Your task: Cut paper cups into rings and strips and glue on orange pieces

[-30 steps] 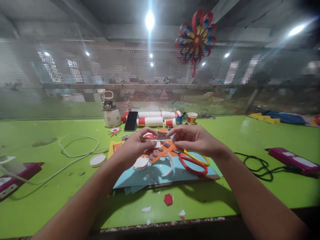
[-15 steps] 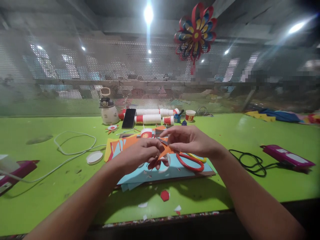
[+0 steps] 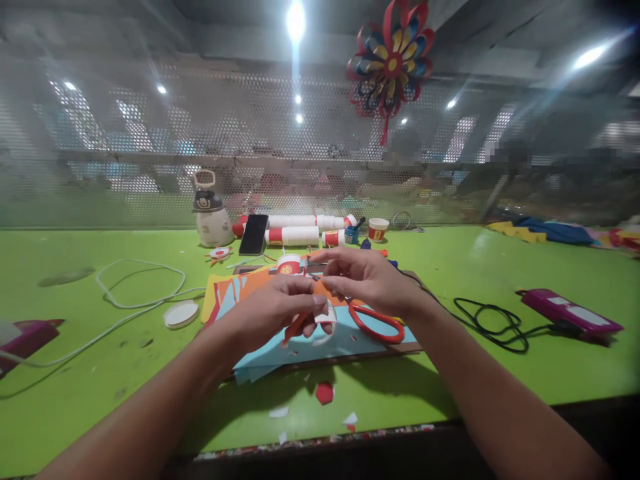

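Brought left hand (image 3: 280, 307) closer to right hand (image 3: 367, 280) than one second ago, pinching strip (image 3: 296, 327) over papers (image 3: 265, 357), inside front edge (image 3: 280, 447), with right grip impossible to tell, some open table (image 3: 125, 367) at both sides, and stick (image 3: 361, 222) in pot (image 3: 353, 235) behind.

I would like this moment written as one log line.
left hand: holds orange strip | right hand: fingertips close to left hand | red scissors handle: over blue paper
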A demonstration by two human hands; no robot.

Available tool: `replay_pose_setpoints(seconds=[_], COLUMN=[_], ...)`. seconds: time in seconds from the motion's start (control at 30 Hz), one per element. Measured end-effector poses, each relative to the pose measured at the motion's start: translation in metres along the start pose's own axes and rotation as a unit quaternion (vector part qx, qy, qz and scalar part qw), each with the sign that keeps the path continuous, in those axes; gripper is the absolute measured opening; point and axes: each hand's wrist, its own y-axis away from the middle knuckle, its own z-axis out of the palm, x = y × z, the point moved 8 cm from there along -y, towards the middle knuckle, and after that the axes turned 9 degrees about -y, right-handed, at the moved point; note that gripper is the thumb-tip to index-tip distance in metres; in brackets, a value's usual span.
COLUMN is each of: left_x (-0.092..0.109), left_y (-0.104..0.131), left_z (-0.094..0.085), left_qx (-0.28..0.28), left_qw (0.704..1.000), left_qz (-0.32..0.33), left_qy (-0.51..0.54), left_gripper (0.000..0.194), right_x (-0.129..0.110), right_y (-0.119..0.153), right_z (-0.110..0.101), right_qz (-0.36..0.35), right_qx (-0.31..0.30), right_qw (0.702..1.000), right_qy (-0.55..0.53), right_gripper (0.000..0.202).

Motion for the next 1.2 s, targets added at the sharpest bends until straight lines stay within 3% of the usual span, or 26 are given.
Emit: replay_pose_setpoints(seconds=[0.2, 0.4, 0.57, 0.7, 0.93, 1.2], left_x=[0.005, 0.007, 0.008, 0.009, 0.009, 0.004], left_y=[-0.002, -0.001, -0.002, -0.002, -0.003, -0.006], left_z=[-0.012, -0.018, -0.019, -0.023, -0.022, -0.029], left_qx=[0.056, 0.08, 0.084, 0.122, 0.141, 0.158], left_qw=[0.995, 0.994, 0.995, 0.99, 0.987, 0.984], left_qz=[0.036, 0.04, 0.046, 0.061, 0.065, 0.075], left_qy=[0.072, 0.059, 0.037, 0.039, 0.04, 0.029], left_gripper=[0.019, 0.025, 0.025, 0.022, 0.024, 0.025], right_x=[0.007, 0.019, 0.023, 0.025, 0.026, 0.025], right_y=[-0.003, -0.004, -0.004, -0.002, -0.004, -0.006], right_z=[-0.001, 0.01, 0.005, -0.003, -0.011, -0.009], right_qz=[0.043, 0.089, 0.089, 0.099, 0.068, 0.033], right_qx=[0.054, 0.063, 0.088, 0.097, 0.135, 0.131], right_qw=[0.997, 0.991, 0.986, 0.978, 0.97, 0.972], right_qy=[-0.028, -0.076, -0.107, -0.154, -0.192, -0.19], right_gripper=[0.04, 0.044, 0.042, 0.042, 0.042, 0.027])
